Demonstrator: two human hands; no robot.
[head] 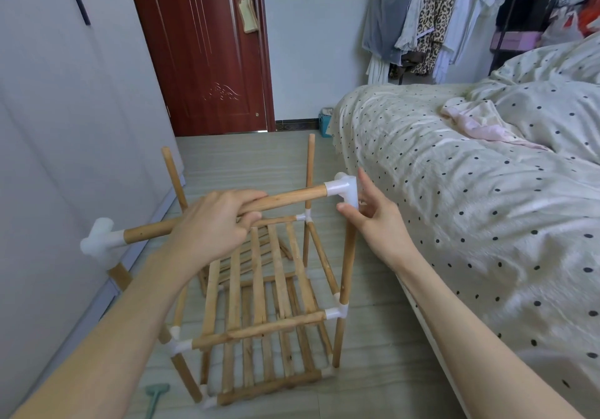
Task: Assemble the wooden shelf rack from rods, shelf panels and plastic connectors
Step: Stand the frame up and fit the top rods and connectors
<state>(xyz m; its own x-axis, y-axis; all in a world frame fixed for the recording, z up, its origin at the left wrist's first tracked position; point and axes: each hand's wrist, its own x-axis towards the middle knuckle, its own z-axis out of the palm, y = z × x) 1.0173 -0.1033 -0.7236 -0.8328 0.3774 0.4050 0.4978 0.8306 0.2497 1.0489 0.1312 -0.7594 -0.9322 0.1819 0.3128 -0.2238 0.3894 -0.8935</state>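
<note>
While the left hand [214, 220] grasps the rod [285, 198], the right hand [373, 220], fingers loose, should steady the connector [342, 189] squarely over its post [347, 262], then press both ends down evenly.

A home bedroom: bed [454, 191], hanging clothes [422, 12], wooden door [201, 45]

Matt, light-brown round wooden rods [285, 200] join translucent white smooth plastic connectors [343, 189]. Rough-grained slatted wooden shelf panels [259, 292] sit at centre; a glossy dark-red wooden door [201, 48] stands upper left, and cream dotted cloth bedding [454, 191] lies right.
</note>
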